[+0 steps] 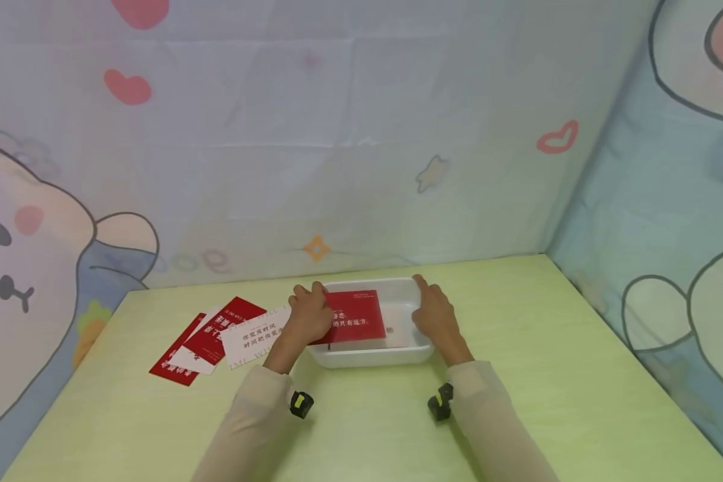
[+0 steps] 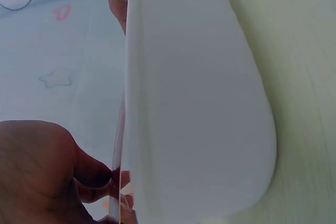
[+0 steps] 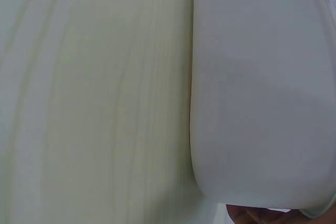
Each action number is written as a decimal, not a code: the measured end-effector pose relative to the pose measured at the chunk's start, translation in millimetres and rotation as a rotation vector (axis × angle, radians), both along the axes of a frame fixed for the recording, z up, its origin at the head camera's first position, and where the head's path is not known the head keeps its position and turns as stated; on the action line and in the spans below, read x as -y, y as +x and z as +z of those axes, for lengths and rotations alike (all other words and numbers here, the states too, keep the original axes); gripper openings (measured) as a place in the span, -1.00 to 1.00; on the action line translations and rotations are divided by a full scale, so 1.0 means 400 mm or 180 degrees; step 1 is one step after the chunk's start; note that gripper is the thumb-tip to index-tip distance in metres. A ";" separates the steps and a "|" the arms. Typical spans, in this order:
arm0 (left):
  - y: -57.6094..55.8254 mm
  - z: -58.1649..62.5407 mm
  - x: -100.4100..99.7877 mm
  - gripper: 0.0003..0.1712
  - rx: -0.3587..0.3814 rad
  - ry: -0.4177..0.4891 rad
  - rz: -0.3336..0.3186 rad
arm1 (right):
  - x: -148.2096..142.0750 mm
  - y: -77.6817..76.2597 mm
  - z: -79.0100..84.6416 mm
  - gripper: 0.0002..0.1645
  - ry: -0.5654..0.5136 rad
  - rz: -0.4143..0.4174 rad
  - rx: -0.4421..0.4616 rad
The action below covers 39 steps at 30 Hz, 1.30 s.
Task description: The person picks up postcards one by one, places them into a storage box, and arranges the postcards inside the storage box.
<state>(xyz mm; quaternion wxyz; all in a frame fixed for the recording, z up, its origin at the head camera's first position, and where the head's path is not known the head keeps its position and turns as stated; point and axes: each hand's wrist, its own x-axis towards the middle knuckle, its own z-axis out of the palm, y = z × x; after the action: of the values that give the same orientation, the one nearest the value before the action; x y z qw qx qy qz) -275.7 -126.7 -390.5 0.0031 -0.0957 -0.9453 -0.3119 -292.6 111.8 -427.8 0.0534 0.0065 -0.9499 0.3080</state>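
My left hand (image 1: 308, 314) pinches a red card (image 1: 360, 314) with white Chinese lettering by its left end, over the left part of a white plastic tray (image 1: 367, 359). In the left wrist view, the thumb (image 2: 92, 171) presses on the card's edge, seen nearly side-on above the tray's rim. A pale card (image 1: 393, 320) lies in the tray, partly hidden under the red one. My right hand (image 1: 435, 318) grips the tray's right end, its index finger along the rim. From the right wrist, the fingers (image 3: 257, 214) show around the end of the tray.
Left of the tray, several red and white cards overlap in a fan: a white card (image 1: 250, 340) nearest, a red card (image 1: 225, 328) and another red card (image 1: 175, 361) farther left. A cartoon-printed cloth (image 1: 277, 167) hangs behind the pale green table (image 1: 361, 422).
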 end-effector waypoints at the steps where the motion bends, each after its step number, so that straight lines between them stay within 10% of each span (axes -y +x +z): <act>1: 0.000 -0.001 -0.006 -0.62 -0.0003 -0.0009 0.0008 | 0.000 0.000 0.000 -0.09 0.0011 0.0005 -0.0005; 39: -0.041 -0.094 -0.087 -0.82 -0.0119 -0.0057 -0.0001 | 0.005 0.004 -0.001 -0.12 0.0151 -0.0084 0.0062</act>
<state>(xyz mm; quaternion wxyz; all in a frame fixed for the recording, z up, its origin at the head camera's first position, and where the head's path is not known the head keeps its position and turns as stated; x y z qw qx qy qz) -292.0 -91.8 -427.9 0.0199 -0.1018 -0.9478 -0.3016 -291.2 109.9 -428.3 0.0481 -0.0077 -0.9574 0.2847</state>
